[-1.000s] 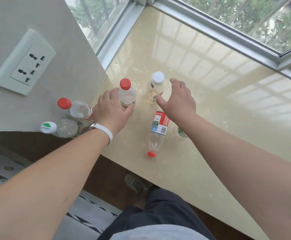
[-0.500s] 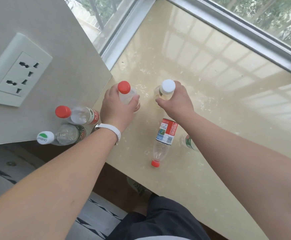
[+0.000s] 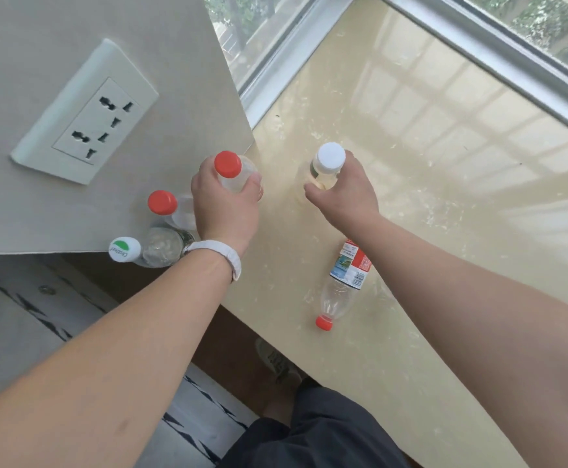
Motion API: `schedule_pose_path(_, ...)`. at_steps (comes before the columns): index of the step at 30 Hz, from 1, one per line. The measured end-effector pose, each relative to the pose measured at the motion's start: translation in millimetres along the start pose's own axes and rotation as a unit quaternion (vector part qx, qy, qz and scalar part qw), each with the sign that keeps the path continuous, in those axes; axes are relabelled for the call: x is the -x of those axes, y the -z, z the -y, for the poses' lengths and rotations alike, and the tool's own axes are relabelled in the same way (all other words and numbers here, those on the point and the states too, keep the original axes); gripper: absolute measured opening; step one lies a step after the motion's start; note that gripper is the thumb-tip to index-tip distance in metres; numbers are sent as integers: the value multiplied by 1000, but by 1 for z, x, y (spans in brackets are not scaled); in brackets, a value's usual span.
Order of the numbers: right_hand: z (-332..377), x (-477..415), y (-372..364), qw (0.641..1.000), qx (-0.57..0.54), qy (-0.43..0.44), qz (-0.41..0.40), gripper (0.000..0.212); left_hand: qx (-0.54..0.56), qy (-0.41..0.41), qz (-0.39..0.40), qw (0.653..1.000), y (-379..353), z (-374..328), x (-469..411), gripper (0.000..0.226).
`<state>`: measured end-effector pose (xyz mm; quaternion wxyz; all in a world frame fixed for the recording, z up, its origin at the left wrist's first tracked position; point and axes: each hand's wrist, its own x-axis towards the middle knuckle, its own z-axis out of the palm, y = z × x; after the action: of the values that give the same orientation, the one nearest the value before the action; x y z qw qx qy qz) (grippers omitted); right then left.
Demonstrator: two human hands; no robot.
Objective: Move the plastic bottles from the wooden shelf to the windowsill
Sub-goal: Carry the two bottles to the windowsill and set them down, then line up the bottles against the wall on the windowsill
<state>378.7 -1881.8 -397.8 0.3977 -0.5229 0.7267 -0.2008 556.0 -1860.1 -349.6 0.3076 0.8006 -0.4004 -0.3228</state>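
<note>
My left hand (image 3: 223,209) grips an upright clear bottle with a red cap (image 3: 228,165) near the wall corner on the cream windowsill (image 3: 444,184). My right hand (image 3: 346,194) holds an upright bottle with a white cap (image 3: 330,158) a little to the right. Two more upright bottles stand at the sill's left edge: one red-capped (image 3: 162,202) and one with a white and green cap (image 3: 124,248). A red-capped bottle with a red label (image 3: 345,282) lies on its side below my right wrist. The wooden shelf is out of view.
A beige wall with a white double socket (image 3: 85,125) borders the sill on the left. Silver window frames (image 3: 478,52) run along the back and right. Below the sill's front edge are my dark shorts (image 3: 313,434), a shoe (image 3: 277,361) and a patterned floor.
Both hands have closed around the two upright bottles they were reaching for. The view has shifted slightly; the other bottles have not moved.
</note>
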Motion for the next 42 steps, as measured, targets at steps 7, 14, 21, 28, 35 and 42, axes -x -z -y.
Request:
schedule_pose_path(7,34,-21,-36,995,-16,85,49,62,52,72,-66,994,-6,3,-6,43)
schedule_pose_path(14,59,-50,-57,982,-22,154,111,54,89,114,-137,980,-20,0,-15,40)
schedule_pose_path(21,66,-68,-68,972,-11,189,137,55,136,150,-175,964,-28,-5,-29,45)
schedule_pose_path(28,60,-65,-62,974,-29,183,134,61,123,133,-159,971,-28,-12,-20,80)
schedule_pose_path(35,58,-56,-48,975,13,182,126,73,99,68,-120,986,-5,-12,9,85)
schedule_pose_path(42,58,-38,-21,975,57,191,94,64,45,19,-55,997,24,-8,30,75)
